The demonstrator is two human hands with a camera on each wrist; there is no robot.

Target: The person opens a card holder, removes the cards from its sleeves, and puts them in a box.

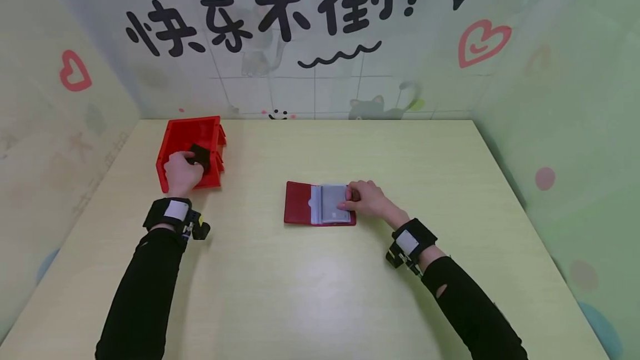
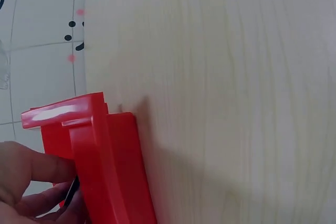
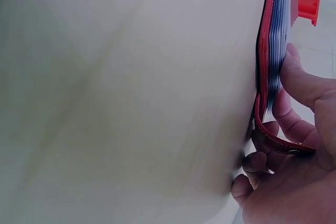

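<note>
Black sleeves are seen nearest, wrist-worn cameras strapped above them. Right hand (image 1: 367, 200) is rested on the open red leather card holder (image 1: 320, 204) lying mid pale wooden tabletop (image 1: 320, 293); its fingers (image 3: 299, 80) are curled round the clear sleeve stack and the strap at the holder's right edge. Left hand (image 1: 182, 171) is placed inside the red plastic bin (image 1: 190, 151) at the far left, fingers pinched on a small black card (image 1: 200, 155).
</note>
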